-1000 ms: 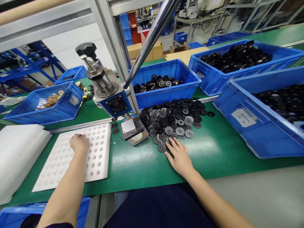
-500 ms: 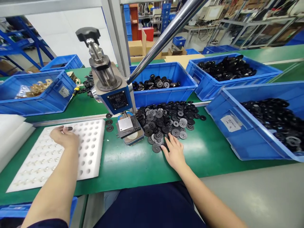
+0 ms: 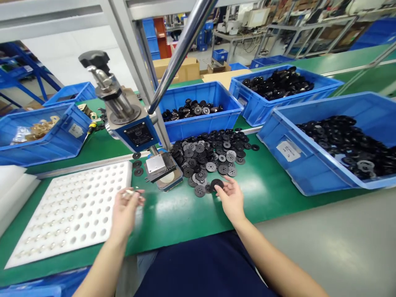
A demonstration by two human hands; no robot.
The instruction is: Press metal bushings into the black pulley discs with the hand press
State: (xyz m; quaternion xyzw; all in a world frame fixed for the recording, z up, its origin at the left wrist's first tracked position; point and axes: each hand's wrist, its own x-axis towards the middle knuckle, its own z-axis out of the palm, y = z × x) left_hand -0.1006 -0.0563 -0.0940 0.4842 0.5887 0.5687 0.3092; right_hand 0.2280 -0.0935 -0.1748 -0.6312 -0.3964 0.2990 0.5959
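Observation:
My right hand pinches a black disc between thumb and fingers, at the near edge of a heap of similar discs. My left hand is closed around a small, pale, shiny part, blurred and partly hidden by the fingers. That hand is just off the right edge of a white foam tray with rows of round holes. Shiny parts fill the tray's left rows. Between the hands and farther back stands a hand press, a metal block at its base.
Three loose discs lie left of the press base. Blue bins of black parts stand behind the heap, and another bin is at right. A bin of tan parts sits at left. The press lever slants overhead.
My left hand has moved right from above the foam tray and now shows a small shiny part. My right hand, earlier spread at the heap, has picked up a black disc. The view has shifted.

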